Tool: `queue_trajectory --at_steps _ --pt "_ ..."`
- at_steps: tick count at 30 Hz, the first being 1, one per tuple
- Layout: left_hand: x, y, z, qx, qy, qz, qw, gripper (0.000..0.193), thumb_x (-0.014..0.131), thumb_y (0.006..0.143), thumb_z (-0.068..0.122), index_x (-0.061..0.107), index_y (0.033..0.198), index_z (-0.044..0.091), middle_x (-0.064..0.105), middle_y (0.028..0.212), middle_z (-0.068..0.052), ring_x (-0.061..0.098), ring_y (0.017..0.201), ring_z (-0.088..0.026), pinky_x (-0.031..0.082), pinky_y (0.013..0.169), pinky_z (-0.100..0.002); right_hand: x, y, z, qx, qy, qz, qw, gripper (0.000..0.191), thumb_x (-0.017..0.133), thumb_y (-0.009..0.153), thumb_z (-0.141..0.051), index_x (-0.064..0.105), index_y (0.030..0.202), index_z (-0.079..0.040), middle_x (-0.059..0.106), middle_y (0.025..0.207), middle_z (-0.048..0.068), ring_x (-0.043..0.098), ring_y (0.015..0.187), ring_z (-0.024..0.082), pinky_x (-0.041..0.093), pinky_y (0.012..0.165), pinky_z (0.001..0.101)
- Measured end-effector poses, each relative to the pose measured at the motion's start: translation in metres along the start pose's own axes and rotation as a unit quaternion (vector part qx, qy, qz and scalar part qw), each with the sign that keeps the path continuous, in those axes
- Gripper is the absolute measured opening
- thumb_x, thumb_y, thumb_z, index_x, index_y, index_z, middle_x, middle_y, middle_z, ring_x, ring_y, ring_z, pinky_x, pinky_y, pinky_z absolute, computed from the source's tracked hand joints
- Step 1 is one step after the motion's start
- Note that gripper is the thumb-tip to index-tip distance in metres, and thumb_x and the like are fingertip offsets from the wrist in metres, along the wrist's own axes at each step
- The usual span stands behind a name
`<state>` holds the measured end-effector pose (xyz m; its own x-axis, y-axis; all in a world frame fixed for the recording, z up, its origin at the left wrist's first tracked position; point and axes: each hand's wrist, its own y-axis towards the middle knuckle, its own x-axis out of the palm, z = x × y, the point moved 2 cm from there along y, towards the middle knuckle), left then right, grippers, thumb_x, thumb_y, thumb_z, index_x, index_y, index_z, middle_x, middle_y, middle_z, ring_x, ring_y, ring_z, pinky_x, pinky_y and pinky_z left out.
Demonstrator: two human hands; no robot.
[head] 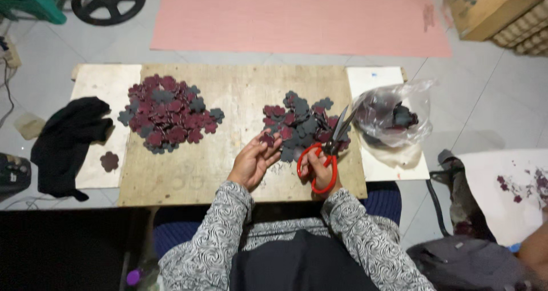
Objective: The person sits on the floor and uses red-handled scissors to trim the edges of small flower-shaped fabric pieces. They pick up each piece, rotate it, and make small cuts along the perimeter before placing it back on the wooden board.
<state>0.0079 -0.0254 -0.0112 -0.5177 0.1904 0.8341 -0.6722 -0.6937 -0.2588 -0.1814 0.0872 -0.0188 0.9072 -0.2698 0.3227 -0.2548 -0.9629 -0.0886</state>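
1. Landmark: the worn rectangular wooden board (240, 97) lying on the pale tiled floor (491, 97). All positions below are given relative to it.
2. Left hand (253, 161), near the board's front edge at centre: fingertips pinch one dark-red flower-shaped cut piece (267, 138); the remaining fingers are loosely curled.
3. Right hand (321, 172), just right of the left hand: fingers pass through the loops of the red-handled steel scissors (326, 154); the blades stand open, pointing toward the board's right rear.
4. Progress (a judgement from how things lie): the larger heap of dark-red and grey flower pieces (168, 114) on the board's left half appears finished. The smaller heap of similar pieces (299, 122) right of centre, touching the scissors, appears to be the stock in work. More material remains in the clear plastic bag (394, 117) at the board's right end.
5. Surroundings: a black cloth (65, 145) lies off the board's left end, with a single dark piece (109, 161) beside it. A large pink sheet (297, 17) lies beyond the rear edge. A black spoked wheel (107, 0) lies at far left rear, a wooden box (491, 5) at far right rear.
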Motion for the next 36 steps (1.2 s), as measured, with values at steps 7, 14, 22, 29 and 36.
queue_trajectory --at_steps 7,14,22,29,36 --pt "0.003 -0.004 0.002 -0.008 0.004 0.015 1.0 0.05 0.045 0.101 0.006 0.042 0.151 0.007 0.06 0.142 -0.014 0.062 0.124 -0.022 0.052 0.101 -0.04 0.006 -0.002 -0.007 0.002 0.029 -0.012 1.0 0.035 0.055 0.105 -0.037 0.057 0.09 -0.005 0.058 0.069 0.005 0.059 0.063 0.014 0.049 0.056 0.0279" --pt "0.004 -0.005 0.002 -0.002 -0.004 0.008 1.0 0.05 0.044 0.101 0.006 0.042 0.151 0.006 0.06 0.141 -0.016 0.064 0.123 -0.023 0.055 0.098 -0.038 0.009 -0.002 -0.01 -0.002 0.02 -0.009 1.0 0.032 0.054 0.104 -0.036 0.056 0.089 -0.007 0.058 0.067 0.006 0.059 0.061 0.015 0.049 0.053 0.0285" --pt "0.002 -0.004 0.002 0.001 -0.008 0.005 1.0 0.05 0.045 0.101 0.005 0.042 0.15 0.006 0.061 0.141 -0.016 0.064 0.123 -0.023 0.055 0.097 -0.04 0.001 0.001 -0.002 -0.019 0.012 -0.006 1.0 0.029 0.055 0.104 -0.034 0.056 0.093 -0.007 0.06 0.078 0.004 0.059 0.069 0.013 0.051 0.063 0.0286" --pt "0.001 -0.005 0.002 0.011 -0.008 0.01 1.0 0.048 0.043 0.102 0.006 0.042 0.15 0.006 0.06 0.141 -0.017 0.063 0.125 -0.025 0.054 0.098 -0.041 -0.001 -0.001 0.0 -0.026 -0.033 -0.006 0.999 0.033 0.052 0.106 -0.037 0.057 0.092 -0.007 0.061 0.077 0.005 0.061 0.07 0.012 0.05 0.064 0.0267" --pt "0.006 -0.006 0.005 0.006 -0.013 0.021 1.0 0.049 0.043 0.101 0.006 0.042 0.149 0.006 0.06 0.141 -0.016 0.063 0.125 -0.025 0.055 0.099 -0.041 0.003 0.0 -0.004 -0.02 -0.011 -0.004 1.0 0.033 0.054 0.106 -0.036 0.057 0.091 -0.007 0.061 0.076 0.005 0.06 0.068 0.013 0.05 0.063 0.0278"
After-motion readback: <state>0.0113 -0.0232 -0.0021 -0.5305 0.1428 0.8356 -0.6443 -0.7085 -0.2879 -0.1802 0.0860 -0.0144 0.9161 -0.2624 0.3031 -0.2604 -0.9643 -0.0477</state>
